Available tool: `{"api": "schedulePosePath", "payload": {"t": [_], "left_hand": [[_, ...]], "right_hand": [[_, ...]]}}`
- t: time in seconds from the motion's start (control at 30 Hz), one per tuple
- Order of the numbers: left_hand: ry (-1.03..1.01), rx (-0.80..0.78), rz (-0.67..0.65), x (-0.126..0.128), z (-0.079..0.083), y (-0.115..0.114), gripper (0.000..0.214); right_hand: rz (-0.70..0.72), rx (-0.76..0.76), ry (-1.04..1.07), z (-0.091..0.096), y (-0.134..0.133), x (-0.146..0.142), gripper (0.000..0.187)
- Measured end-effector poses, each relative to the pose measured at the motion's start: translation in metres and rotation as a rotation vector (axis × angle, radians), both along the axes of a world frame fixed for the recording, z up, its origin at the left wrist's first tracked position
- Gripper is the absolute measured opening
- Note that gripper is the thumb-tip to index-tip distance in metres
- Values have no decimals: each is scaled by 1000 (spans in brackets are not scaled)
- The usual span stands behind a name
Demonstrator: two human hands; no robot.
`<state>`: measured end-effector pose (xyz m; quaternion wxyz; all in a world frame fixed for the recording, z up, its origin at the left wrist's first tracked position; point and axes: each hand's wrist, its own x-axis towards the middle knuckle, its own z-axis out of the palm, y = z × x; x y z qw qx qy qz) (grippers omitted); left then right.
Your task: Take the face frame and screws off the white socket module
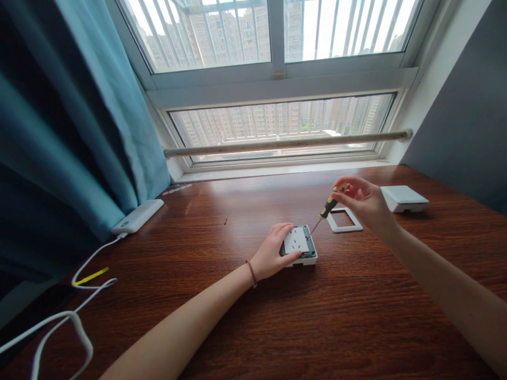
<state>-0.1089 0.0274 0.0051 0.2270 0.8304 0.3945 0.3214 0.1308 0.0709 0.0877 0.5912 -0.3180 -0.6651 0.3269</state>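
A white and grey wall socket (300, 244) lies face up on the wooden desk (356, 316). My left hand (273, 253) grips its left side, fingers curled over the top edge and thumb along the front. My right hand (362, 203) pinches the yellow and black handle of a screwdriver (328, 207). The tool slants down to the left, and its tip rests at the socket's upper right corner.
A white frame plate (344, 220) lies just right of the socket, with a white box (404, 198) beyond it. A small screw (225, 221) lies on the desk. A white power bank (138, 216) and cables (79, 295) sit at the left by the blue curtain (79, 116).
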Motion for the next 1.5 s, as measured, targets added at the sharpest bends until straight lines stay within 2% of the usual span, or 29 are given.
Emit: {"api": "schedulePosePath", "payload": {"t": [0.07,0.17,0.27,0.33,0.43,0.53,0.67,0.73,0.97,1.1,1.17,1.27,1.43,1.5], "left_hand": [[6,3,1,0,0,0,58],[13,8,-1,0,0,0,57],[15,7,1,0,0,1,57],[15,7,4,0,0,0,57],[16,5,5,0,-1,0,57],[13,2,3,0,-1,0,57],[12,2,3,0,0,0,57],[12,-1,4,0,0,1,57],[4,-8,4,0,0,1,58],[3,-12,7,1,0,0,58],[3,-14,9,1,0,0,57],[3,-14,9,1,1,-1,57],[1,-12,14,1,1,-1,57],[-1,-13,14,1,1,-1,57]], "right_hand": [[30,-24,0,1,0,2,23],[172,-83,-33,9,-6,4,35],[247,-67,-58,15,-12,2,31],[216,-18,-78,15,-14,-1,25],[84,51,-105,12,-12,-3,19],[32,40,-121,11,-12,0,21],[215,-50,-144,19,-18,4,31],[259,-53,-175,24,-21,5,31],[1,108,-295,24,-21,3,19],[192,-7,-293,29,-23,8,32],[242,-49,-301,31,-25,8,34],[163,-24,-326,31,-25,5,32],[-132,99,-359,25,-22,2,24],[-126,71,-346,24,-20,4,26]]}}
